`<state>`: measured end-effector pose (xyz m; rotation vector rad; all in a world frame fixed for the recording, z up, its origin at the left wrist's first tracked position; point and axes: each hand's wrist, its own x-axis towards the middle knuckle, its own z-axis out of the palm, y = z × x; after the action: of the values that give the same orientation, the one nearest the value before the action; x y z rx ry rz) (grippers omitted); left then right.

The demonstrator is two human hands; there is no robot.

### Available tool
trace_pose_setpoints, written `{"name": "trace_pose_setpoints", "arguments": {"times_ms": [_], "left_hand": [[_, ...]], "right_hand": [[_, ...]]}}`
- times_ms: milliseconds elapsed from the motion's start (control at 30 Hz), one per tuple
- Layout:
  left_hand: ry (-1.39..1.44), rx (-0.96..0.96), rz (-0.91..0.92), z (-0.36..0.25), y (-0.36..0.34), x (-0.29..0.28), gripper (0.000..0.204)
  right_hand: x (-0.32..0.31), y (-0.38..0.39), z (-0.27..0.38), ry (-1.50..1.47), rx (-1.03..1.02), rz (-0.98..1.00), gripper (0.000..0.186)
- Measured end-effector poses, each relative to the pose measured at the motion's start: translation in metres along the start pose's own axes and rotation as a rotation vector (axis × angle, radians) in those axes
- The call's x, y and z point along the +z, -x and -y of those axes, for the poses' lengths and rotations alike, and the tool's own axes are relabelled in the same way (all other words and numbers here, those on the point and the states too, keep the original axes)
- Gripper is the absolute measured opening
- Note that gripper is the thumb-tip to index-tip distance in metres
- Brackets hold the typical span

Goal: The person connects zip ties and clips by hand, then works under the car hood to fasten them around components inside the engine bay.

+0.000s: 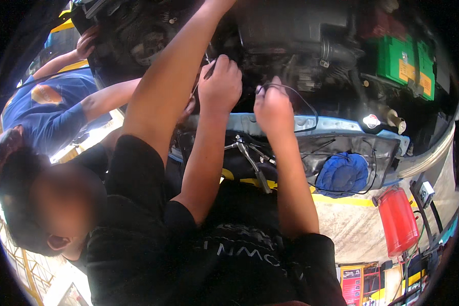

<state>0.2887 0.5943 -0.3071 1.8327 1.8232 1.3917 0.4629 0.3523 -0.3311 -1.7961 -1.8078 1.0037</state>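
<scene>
Both my hands work inside a car's engine bay, over its light-blue front crossmember (336, 122). My left hand (222, 84) is closed around a slim dark object (210, 69), mostly hidden by the fingers. To its right, my right hand (274, 104) pinches a thin black cable (311, 105), which loops out to the right and down to the crossmember. Below, between my forearms, a metal ratchet (250, 158) lies on the black front panel. What lies beneath my fingertips in the dark bay is hard to make out.
A person in black (132, 173) leans in closely from the left, one arm crossing above my left forearm. Another in blue (51, 102) reaches in beyond. A green battery (392, 58) sits at far right, a blue cloth (343, 174) on the front panel, a red tank (398, 222) behind.
</scene>
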Motion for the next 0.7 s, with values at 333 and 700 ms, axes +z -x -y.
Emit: {"name": "trace_pose_setpoints", "arguments": {"times_ms": [333,700], "left_hand": [[0.249,-0.058,0.039,0.004,-0.011,0.013,0.022],[0.149,0.08,-0.088,0.012,-0.02,0.025,0.021]], "right_hand": [[-0.14,0.079,0.004,-0.17,-0.597,0.205,0.014],[-0.105,-0.039,-0.136,-0.14,0.377,-0.096,0.108]]}}
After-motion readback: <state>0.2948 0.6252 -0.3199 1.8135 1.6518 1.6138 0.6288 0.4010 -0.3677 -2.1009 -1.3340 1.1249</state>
